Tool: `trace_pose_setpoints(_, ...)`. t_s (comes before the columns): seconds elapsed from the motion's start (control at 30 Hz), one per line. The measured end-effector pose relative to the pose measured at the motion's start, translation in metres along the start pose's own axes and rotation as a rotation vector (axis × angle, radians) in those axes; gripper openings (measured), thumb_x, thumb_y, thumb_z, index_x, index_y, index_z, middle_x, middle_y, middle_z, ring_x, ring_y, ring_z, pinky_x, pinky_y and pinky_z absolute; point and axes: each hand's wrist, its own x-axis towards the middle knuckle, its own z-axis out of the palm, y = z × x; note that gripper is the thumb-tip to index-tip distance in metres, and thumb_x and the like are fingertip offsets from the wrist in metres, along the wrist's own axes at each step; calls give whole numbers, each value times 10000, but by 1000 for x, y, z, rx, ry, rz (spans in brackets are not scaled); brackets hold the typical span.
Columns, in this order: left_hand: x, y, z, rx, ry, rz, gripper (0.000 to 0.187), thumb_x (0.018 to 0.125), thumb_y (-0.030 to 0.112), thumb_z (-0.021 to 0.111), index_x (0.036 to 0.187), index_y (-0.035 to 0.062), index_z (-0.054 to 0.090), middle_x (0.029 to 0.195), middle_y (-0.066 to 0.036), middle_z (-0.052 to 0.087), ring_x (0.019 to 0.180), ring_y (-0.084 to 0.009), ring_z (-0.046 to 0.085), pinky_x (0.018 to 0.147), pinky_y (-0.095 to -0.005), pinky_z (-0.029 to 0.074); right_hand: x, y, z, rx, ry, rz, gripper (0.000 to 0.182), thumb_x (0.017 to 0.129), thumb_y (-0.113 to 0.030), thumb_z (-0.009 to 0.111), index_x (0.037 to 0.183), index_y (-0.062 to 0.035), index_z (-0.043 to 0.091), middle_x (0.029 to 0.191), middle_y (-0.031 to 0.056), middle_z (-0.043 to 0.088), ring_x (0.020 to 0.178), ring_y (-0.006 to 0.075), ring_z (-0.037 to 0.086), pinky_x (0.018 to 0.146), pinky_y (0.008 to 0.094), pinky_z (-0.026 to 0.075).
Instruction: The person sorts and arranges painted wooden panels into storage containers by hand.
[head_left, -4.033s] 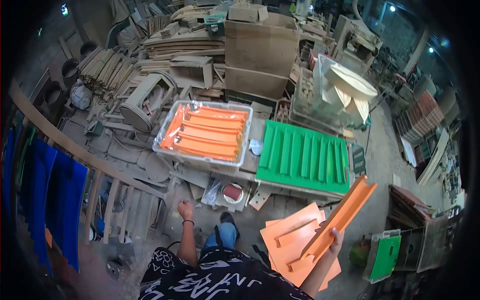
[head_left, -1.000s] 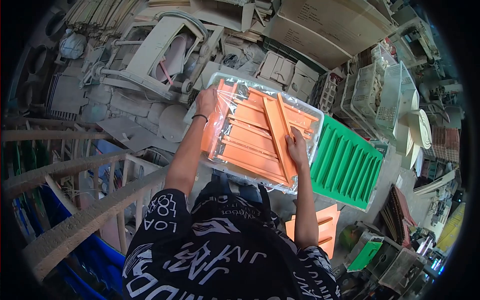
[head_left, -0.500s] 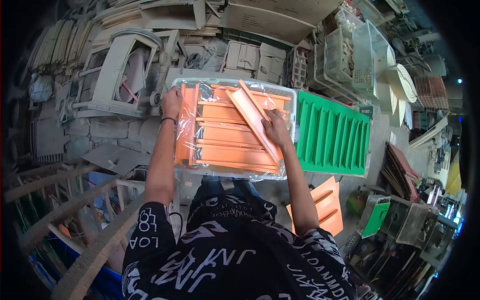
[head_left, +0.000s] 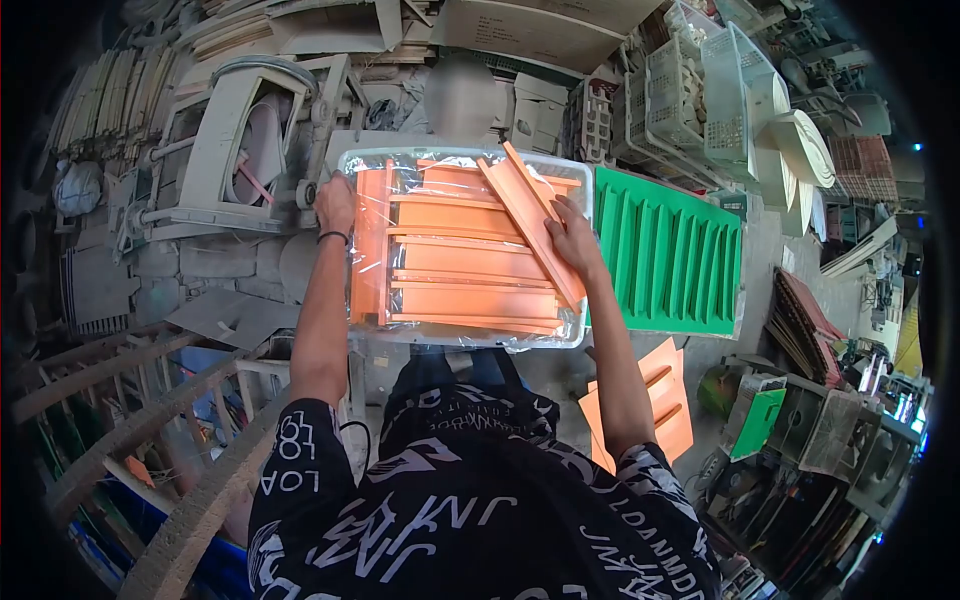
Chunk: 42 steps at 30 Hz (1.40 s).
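Note:
A translucent plastic tub [head_left: 400, 154], lined with clear film, holds several orange channel-shaped strips [head_left: 470, 262]. Most of these lie crosswise in a stack, with more standing lengthwise along the left side. My left hand [head_left: 335, 208] grips the tub's left rim near its far corner. On top of the stack, one loose orange strip [head_left: 528, 218] lies at a slant, its far end reaching past the others. My right hand [head_left: 572, 238] is closed over the right edge of that slanted strip; its fingertips are partly hidden.
Right of the tub lies a green ribbed panel [head_left: 665, 255]. Orange sheets [head_left: 660, 400] with raised ridges lie lower right. White crates [head_left: 675, 100] stand at the far right, a dusty wheeled frame [head_left: 235, 140] at the left. Wooden rails [head_left: 200, 490] run at lower left.
My right hand and the slanted strip have shifted a little to the right across the stack. My left hand stays on the tub's rim. A blurred patch now shows beyond the tub.

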Motion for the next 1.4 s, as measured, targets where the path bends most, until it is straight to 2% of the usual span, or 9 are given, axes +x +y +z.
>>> trace_pose_setpoints(0.13, 0, -9, -3, -12, -2, 25, 225, 854, 196, 430, 898, 21, 564, 792, -232, 605, 766, -395, 594, 669, -470, 482, 3, -10, -6, 43, -130, 59, 353, 797, -103, 531, 1111, 56, 505, 1159, 244, 494, 1094, 363, 471, 921, 363, 383)
trace_pose_setpoints(0.37, 1, -16, -12, -58, -35, -36, 247, 878, 238, 422, 930, 55, 579, 868, -215, 600, 840, -383, 575, 704, -463, 469, 1, -11, 1, 31, -117, 102, 350, 815, -129, 508, 1113, 57, 501, 1051, 253, 551, 981, 380, 534, 857, 388, 417)
trace_pose_setpoints(0.73, -12, -10, -28, -177, -8, -89, 223, 860, 205, 451, 999, 44, 519, 913, -201, 594, 897, -374, 554, 713, -459, 441, 1, -12, 0, 37, -131, 113, 326, 819, -114, 505, 1101, 48, 511, 1068, 255, 543, 1003, 373, 525, 870, 373, 412)
trace_pose_setpoints(0.8, -32, 2, -38, -70, 299, 145, 229, 833, 174, 484, 999, 16, 489, 1080, -175, 534, 1041, -344, 474, 791, -448, 389, -1, -12, 1, 44, -101, 74, 324, 814, -112, 508, 1097, 46, 514, 1054, 252, 547, 996, 373, 525, 867, 372, 409)
trace_pose_setpoints(0.87, -53, 7, -32, -191, 129, 317, 297, 811, 166, 502, 1051, -8, 486, 1204, -180, 428, 1131, -336, 370, 912, -423, 324, -1, -12, 0, 50, -72, 39, 322, 810, -109, 512, 1094, 43, 517, 1041, 249, 551, 988, 372, 525, 865, 372, 407)
trace_pose_setpoints(0.93, -77, 24, -34, -277, 205, 481, 350, 806, 177, 520, 1100, -8, 479, 1174, -171, 451, 1119, -332, 391, 922, -417, 327, 1, -13, -2, 31, -83, -24, 300, 797, -99, 521, 1063, 39, 536, 985, 245, 557, 945, 367, 531, 848, 373, 409)
trace_pose_setpoints(1.07, -91, 50, -25, -402, 131, 562, 399, 790, 191, 554, 1136, 9, 472, 1185, -164, 439, 1132, -327, 380, 962, -426, 289, 7, -11, -6, -9, -65, -18, 285, 779, -92, 532, 1035, 33, 553, 928, 232, 559, 900, 368, 533, 837, 380, 410)
trace_pose_setpoints(1.17, -100, 71, -24, -286, 21, 673, 446, 750, 193, 606, 1147, 40, 473, 1222, -137, 405, 1183, -300, 318, 972, -523, 212, 22, -23, -8, -34, -122, -71, 286, 766, -107, 539, 1033, -12, 574, 964, 202, 584, 906, 356, 551, 815, 393, 429)
trace_pose_setpoints(1.4, -94, 78, -8, -127, -109, 662, 484, 733, 159, 600, 1182, 62, 448, 1227, -109, 405, 1189, -288, 311, 970, -512, 186, 70, -60, 32, -208, -182, -169, 302, 791, -175, 533, 1087, -137, 574, 945, 169, 609, 876, 329, 577, 755, 421, 466)
